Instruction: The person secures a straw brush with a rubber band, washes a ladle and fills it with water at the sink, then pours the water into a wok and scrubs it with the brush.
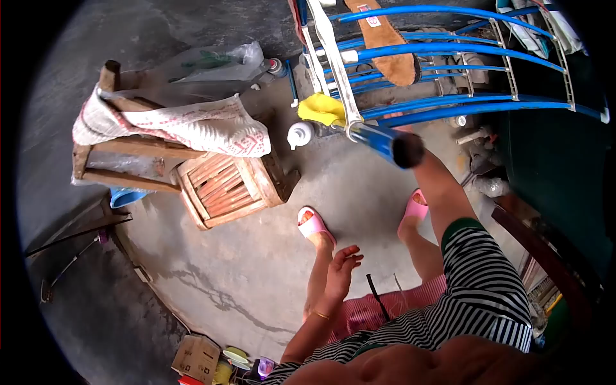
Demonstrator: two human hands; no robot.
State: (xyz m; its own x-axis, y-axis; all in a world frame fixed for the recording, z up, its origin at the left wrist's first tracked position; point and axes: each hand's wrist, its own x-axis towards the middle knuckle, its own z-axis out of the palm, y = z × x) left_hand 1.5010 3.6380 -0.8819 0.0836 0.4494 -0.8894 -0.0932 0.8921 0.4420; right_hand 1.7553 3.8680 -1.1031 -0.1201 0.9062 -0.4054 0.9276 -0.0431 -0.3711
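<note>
Though half-hidden, right hand (405, 131) by rack (443, 48)

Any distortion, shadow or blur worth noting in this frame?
Head view: a curved black border suggests wide-angle distortion; head view, right side: the dark green surface sinks into shadow; head view, centre: the left hand and pink slippers show no heavy blur.

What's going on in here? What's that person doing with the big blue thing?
A person in pink slippers has their right hand up at the blue rack. A bar end partly hides that hand, so I can't tell whether it's holding anything. The left hand is out over the floor with nothing visible in it. A brown shoe sole lies on the rack's bars, and a yellow cloth is by its near end.
</note>
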